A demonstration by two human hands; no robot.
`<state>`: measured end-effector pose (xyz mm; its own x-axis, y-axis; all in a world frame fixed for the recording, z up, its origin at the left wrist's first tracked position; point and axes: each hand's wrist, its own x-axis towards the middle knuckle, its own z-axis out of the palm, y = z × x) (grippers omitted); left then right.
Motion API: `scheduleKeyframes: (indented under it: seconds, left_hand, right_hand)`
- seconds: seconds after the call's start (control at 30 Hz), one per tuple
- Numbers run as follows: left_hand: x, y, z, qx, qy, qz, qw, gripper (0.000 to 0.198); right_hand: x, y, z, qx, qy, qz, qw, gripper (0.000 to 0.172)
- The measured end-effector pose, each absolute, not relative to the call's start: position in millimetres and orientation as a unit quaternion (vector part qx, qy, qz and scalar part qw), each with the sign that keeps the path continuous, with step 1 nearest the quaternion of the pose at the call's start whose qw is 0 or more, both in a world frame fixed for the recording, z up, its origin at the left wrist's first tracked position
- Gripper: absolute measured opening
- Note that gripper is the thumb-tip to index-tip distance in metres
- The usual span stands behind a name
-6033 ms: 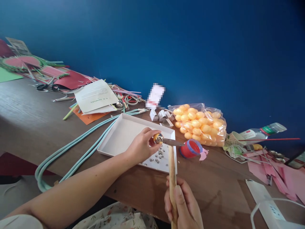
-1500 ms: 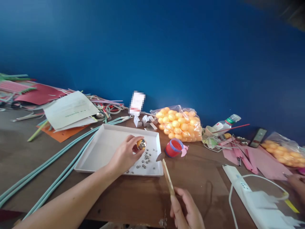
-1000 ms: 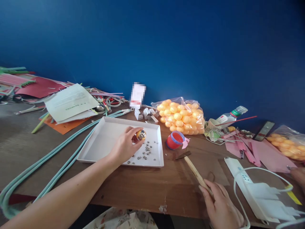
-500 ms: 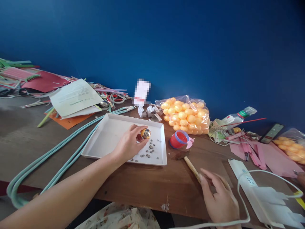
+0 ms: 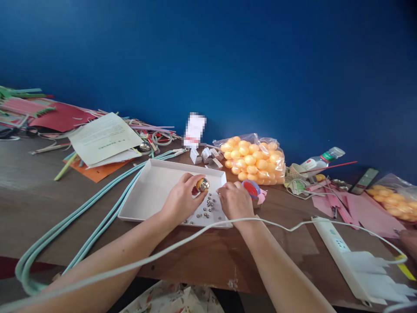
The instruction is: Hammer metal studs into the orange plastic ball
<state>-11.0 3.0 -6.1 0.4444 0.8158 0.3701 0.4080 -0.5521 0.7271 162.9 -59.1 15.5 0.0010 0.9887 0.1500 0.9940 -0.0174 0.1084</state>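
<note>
My left hand pinches an orange ball partly covered with shiny metal studs, holding it above a shallow white box lid. Several small metal studs lie loose in the right part of the lid. My right hand is over the lid's right side, near the ball but apart from it, its fingers curled together; what they hold, if anything, is hidden. Just beyond its knuckles stands a red cup with a blue rim.
A white cord stretches across both forearms from a power strip. Behind the lid lie small clear blocks and a bag of orange balls. Papers and teal cords are at left; another person's hand shows at right.
My right hand has moved left and forward from the hammer handle to the lid, closing its fingers and bringing the cord across. My left hand still holds the studded ball. The hammer is now hidden.
</note>
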Motion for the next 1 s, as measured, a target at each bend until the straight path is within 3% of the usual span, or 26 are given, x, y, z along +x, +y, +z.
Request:
scheduleKeyframes:
  seconds: [0.13,0.5,0.57,0.7,0.77,1.0]
  left_hand:
    - [-10.1,3.1,-6.7,0.801,0.382,0.37,0.274,0.037]
    - [-9.6,2.7,-5.6,0.799,0.389,0.366,0.278,0.036]
    - [-9.3,3.2,-7.3,0.791,0.384,0.371,0.3,0.037]
    - [-8.4,2.5,-9.5,0.766,0.375,0.382,0.355,0.038]
    - [-7.5,2.1,-9.8,0.752,0.37,0.384,0.387,0.038]
    - [-6.1,4.8,-8.9,0.7,0.377,0.367,0.483,0.04]
  right_hand:
    - [161.3,-49.4,8.3,-0.701,-0.706,-0.1,-0.018,0.02]
    - [162.0,-47.5,9.1,-0.703,-0.703,-0.101,0.012,0.017]
    - [162.3,-51.5,12.3,-0.71,-0.695,-0.075,0.082,0.016]
    - [160.0,-63.8,17.2,-0.694,-0.609,0.089,0.374,0.011]
    - [157.2,-68.6,17.5,-0.658,-0.556,0.191,0.471,0.013]
    - [151.7,-67.0,4.2,-0.526,-0.366,0.461,0.613,0.019]
